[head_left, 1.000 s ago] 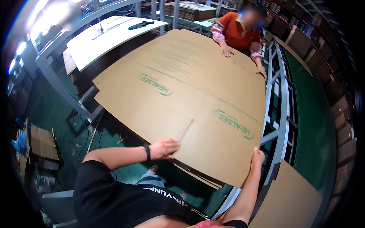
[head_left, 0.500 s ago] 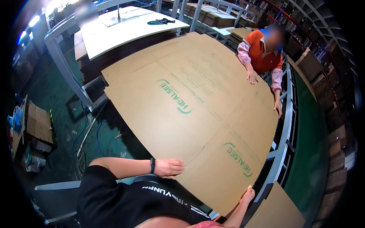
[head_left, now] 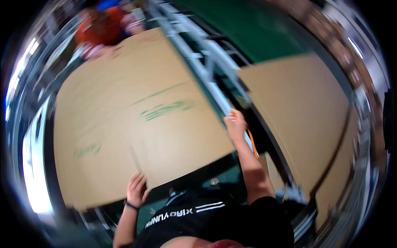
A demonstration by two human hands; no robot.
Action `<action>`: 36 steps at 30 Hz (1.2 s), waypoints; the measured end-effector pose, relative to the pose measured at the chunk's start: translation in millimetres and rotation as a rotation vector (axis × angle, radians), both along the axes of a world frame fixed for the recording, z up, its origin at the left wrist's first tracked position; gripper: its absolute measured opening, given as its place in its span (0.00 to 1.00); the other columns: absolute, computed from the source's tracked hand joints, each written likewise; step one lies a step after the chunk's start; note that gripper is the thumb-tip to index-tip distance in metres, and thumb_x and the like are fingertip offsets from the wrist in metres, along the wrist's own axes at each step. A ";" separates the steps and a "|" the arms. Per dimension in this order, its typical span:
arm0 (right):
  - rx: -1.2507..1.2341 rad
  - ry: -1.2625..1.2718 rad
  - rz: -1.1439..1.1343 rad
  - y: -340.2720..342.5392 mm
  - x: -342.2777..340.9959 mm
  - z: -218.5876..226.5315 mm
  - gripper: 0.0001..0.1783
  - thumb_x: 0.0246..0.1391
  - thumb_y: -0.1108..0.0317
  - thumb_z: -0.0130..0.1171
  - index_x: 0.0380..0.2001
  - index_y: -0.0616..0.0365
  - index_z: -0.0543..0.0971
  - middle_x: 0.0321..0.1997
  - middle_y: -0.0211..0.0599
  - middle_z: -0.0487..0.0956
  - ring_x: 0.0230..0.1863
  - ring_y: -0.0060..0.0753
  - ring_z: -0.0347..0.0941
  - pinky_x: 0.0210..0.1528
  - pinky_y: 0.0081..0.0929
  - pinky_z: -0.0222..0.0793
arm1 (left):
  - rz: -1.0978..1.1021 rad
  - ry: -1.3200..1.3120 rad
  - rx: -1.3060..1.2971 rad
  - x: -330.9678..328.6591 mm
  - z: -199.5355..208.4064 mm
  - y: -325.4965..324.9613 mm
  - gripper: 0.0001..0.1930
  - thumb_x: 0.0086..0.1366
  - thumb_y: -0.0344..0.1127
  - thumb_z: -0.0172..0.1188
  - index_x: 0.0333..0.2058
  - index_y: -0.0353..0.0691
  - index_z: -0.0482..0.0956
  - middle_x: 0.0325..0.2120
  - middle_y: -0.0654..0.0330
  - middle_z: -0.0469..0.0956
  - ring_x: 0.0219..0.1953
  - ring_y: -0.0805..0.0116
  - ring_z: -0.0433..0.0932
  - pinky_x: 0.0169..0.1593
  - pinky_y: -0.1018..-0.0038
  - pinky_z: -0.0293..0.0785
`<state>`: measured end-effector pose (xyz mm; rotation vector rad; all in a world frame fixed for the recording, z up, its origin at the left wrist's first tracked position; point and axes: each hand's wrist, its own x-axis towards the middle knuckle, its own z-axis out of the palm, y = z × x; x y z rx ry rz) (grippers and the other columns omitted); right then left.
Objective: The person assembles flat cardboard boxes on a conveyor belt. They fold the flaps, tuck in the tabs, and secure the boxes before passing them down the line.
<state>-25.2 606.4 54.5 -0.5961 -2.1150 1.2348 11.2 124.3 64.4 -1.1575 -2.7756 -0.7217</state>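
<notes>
A large brown cardboard sheet (head_left: 124, 124) with green print lies in front of me, blurred by motion. My left hand (head_left: 137, 190), with a dark band at the wrist, rests at its near edge, fingers apart and partly on the board. Just beside the sheet's right edge, above a pale metal rail, my right hand (head_left: 235, 123) has its fingers curled closed. Whatever it might hold is hidden. At the far edge a person in an orange top (head_left: 101, 31) leans over, the pink sleeves close to the sheet.
A metal frame rail (head_left: 215, 93) runs along the sheet's right side. Beyond it lies another large brown cardboard sheet (head_left: 297, 107). An orange cord or strip (head_left: 252, 144) shows beside my right forearm. Green floor (head_left: 252, 29) stretches at the far right, and stacked cardboard (head_left: 331, 45) lines the side.
My view has swung to the right, so the sheet now appears further left. My right hand has come off the sheet's near right edge; my left hand stays at the near edge.
</notes>
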 end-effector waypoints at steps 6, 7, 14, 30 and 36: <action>0.156 0.054 -0.731 159.0 248.5 -89.7 0.16 0.47 0.71 0.61 0.42 0.60 0.77 0.41 0.47 0.78 0.46 0.49 0.73 0.50 0.38 0.67 | 0.163 -0.011 -0.202 3.8 -13.9 26.4 0.25 0.48 0.26 0.61 0.49 0.34 0.74 0.55 0.47 0.69 0.60 0.48 0.65 0.62 0.62 0.62; 0.329 -0.109 -0.835 182.5 314.3 -117.9 0.18 0.48 0.66 0.59 0.43 0.60 0.77 0.43 0.48 0.78 0.47 0.51 0.72 0.50 0.40 0.67 | 0.181 0.027 -0.207 2.9 -22.3 21.3 0.26 0.48 0.26 0.61 0.50 0.33 0.73 0.56 0.47 0.68 0.60 0.49 0.65 0.63 0.63 0.62; 0.621 -1.817 -1.107 310.3 778.2 -266.5 0.25 0.54 0.43 0.47 0.35 0.52 0.81 0.40 0.38 0.80 0.47 0.52 0.73 0.38 0.46 0.71 | 0.316 -0.131 0.047 -23.6 -129.4 -49.8 0.16 0.68 0.28 0.49 0.53 0.33 0.72 0.52 0.48 0.71 0.51 0.55 0.73 0.55 0.70 0.70; -0.484 0.024 -0.298 219.9 342.8 -96.5 0.15 0.53 0.66 0.59 0.44 0.59 0.76 0.42 0.37 0.78 0.40 0.36 0.76 0.42 0.30 0.72 | 0.320 0.009 -0.355 -8.2 -42.3 13.9 0.23 0.47 0.27 0.59 0.45 0.30 0.76 0.51 0.45 0.73 0.54 0.49 0.69 0.59 0.63 0.67; -1.398 0.494 0.020 131.9 102.4 81.4 0.17 0.55 0.68 0.58 0.46 0.57 0.69 0.35 0.42 0.75 0.29 0.34 0.73 0.25 0.24 0.69 | 0.241 0.276 -0.259 23.1 61.6 143.1 0.28 0.45 0.22 0.59 0.50 0.34 0.73 0.52 0.47 0.71 0.58 0.46 0.66 0.63 0.56 0.60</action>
